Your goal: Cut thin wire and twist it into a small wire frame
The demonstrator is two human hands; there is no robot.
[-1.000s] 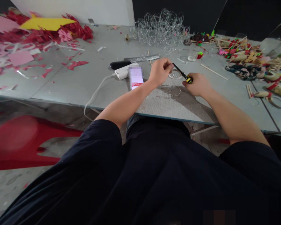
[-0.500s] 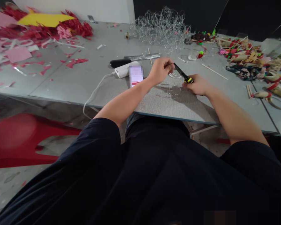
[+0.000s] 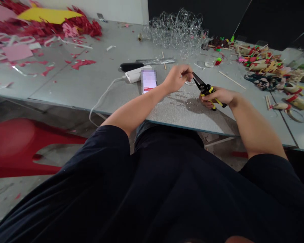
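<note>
My right hand (image 3: 216, 96) grips long-nose pliers (image 3: 204, 88) with yellow and black handles, their dark jaws pointing up and left. At the jaw tips, my left hand (image 3: 179, 78) is closed in a pinch on what looks like a thin wire, mostly hidden by the fingers. A clear round coil (image 3: 191, 82) lies on the table just behind the jaws. Below both hands, small shiny wire bits (image 3: 184, 98) are scattered on the grey tabletop (image 3: 172, 114).
A phone (image 3: 149, 81) and white power bank (image 3: 135, 75) with a cable lie left of my hands. Behind are a black-handled tool (image 3: 131, 66), a bundle of wires (image 3: 159, 61) and a heap of curled wire (image 3: 179, 30). Craft pieces (image 3: 266, 65) lie right; a red stool (image 3: 17, 141) stands left.
The pliers have turned so that their jaws and both handles show more, with the handles spread. My right hand has rotated and lowered slightly; my left hand keeps its pinch near the jaw tips.
</note>
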